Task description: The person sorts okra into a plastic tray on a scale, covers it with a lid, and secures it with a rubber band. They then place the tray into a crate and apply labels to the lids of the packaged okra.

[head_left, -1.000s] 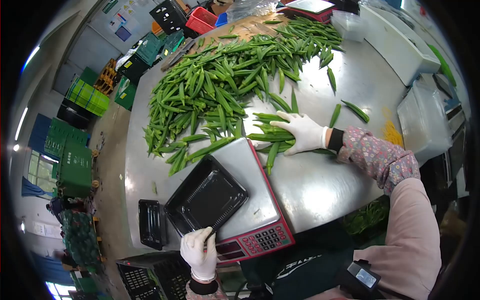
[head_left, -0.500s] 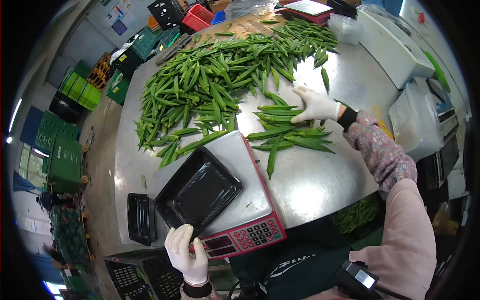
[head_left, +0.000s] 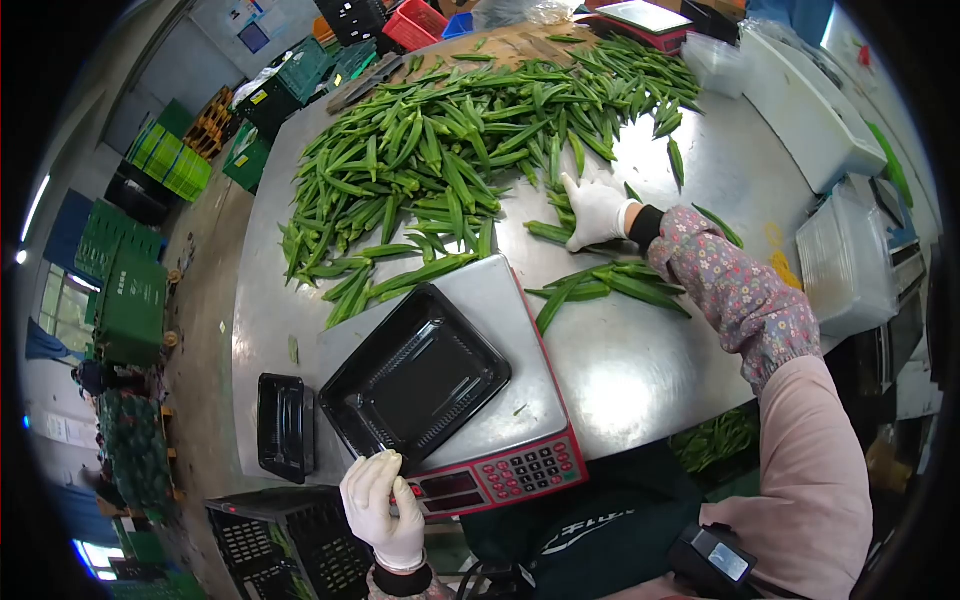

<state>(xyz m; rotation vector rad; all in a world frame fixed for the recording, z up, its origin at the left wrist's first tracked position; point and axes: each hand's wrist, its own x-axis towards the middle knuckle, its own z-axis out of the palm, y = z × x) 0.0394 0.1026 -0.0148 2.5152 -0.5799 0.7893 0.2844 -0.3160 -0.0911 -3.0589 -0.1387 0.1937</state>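
in the head view, the red-edged scale (head_left: pixel 530 400) stands at the near edge of the worktop (head_left: pixel 640 400), its keypad toward the person. a black tray (head_left: pixel 415 375) sits tilted across the left part of its plate, showing only its own dark floor and ribbed walls. the left hand (head_left: pixel 385 510), in a white glove, is at the near left corner of the scale, just beside the tray's near corner; its fingers are bent, and whether they grip the rim i cannot tell.

the right hand (head_left: pixel 598 212), also gloved, is beyond the scale and to its right, over a few okra pods (head_left: pixel 548 231). its thumb and forefinger stand apart with these pods between them; whether they are clamped on them i cannot tell.

a small cluster of pods (head_left: pixel 610 283) lies just right of the scale, nearer than that hand. the big okra heap (head_left: pixel 430 160) spreads beyond the scale, its near edge close to the plate. a smaller black tray (head_left: pixel 285 428) lies left of the scale, apart from it. clear containers (head_left: pixel 850 245) are stacked well to the scale's right.
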